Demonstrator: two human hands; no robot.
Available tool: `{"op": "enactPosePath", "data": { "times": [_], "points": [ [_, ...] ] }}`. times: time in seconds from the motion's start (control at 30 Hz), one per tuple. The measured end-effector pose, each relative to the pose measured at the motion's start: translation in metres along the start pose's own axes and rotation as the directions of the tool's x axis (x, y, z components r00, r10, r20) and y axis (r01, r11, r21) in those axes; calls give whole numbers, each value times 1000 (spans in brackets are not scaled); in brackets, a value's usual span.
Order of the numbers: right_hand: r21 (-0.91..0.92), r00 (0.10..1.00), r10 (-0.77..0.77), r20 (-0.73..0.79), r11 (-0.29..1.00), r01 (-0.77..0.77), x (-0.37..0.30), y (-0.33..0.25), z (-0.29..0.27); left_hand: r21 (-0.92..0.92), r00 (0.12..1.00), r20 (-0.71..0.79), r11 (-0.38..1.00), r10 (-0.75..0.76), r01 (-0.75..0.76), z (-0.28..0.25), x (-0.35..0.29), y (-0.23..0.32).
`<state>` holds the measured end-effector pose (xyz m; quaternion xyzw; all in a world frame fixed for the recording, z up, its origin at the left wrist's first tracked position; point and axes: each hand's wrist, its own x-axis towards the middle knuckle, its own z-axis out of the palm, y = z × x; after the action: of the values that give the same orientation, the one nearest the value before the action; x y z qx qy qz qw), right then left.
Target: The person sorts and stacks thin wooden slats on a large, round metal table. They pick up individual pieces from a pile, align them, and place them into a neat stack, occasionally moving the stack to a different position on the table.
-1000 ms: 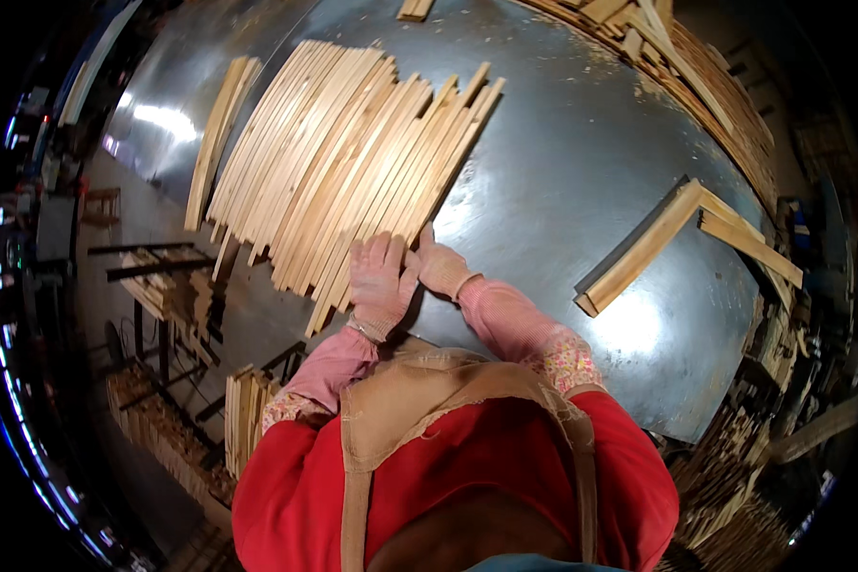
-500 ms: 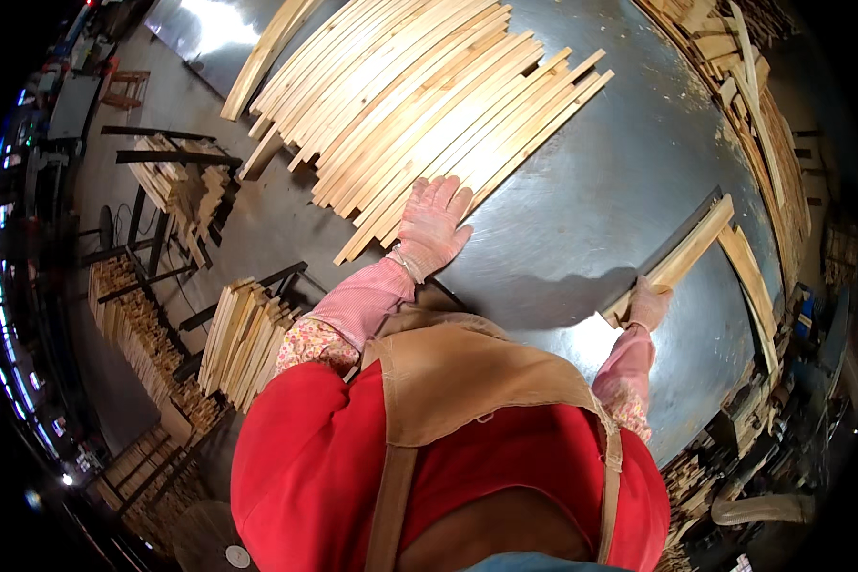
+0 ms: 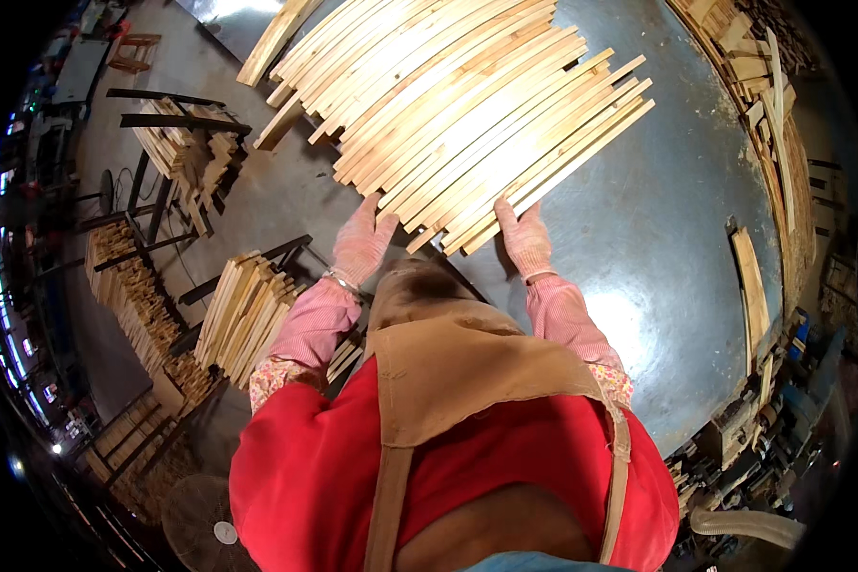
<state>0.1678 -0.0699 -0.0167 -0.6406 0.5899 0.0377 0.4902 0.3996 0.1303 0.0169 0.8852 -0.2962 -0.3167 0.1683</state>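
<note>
On the table (image 3: 679, 195), the wooden strips (image 3: 453, 119) are laid side by side in one uneven-ended row, apparently braced at their near ends by the left hand (image 3: 359, 245) and at the outer edge by the right hand (image 3: 526, 240), both with thumb spread from fingers.

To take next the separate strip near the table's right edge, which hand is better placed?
Probably the right hand: right of the strip row, it is nearer that strip than the left hand.

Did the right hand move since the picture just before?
Yes. Against the metal table, the right hand moved left, away from the table's right side, to the row of wooden strips.
</note>
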Motion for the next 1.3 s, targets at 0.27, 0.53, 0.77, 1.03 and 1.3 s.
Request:
{"op": "enactPosePath", "data": {
  "times": [0.27,0.53,0.77,1.03,1.3],
  "points": [
    [81,993,-85,-87,992,92,-14,53,-23,-262,960,273,965,56,19,35,-24,2],
    [208,960,-25,-279,974,86,1,93,-33,-522,914,375,850,156,69,37,22,-32],
    [225,932,-98,-348,957,184,24,28,-6,-844,832,452,455,321,283,-36,-64,-26],
    [678,940,-196,-278,654,336,-8,-63,-66,-377,910,117,866,398,-330,13,-42,90],
    [-144,804,-235,546,919,366,3,-131,-127,592,53,-3,45,999,-805,-115,132,165]
  ]
}}
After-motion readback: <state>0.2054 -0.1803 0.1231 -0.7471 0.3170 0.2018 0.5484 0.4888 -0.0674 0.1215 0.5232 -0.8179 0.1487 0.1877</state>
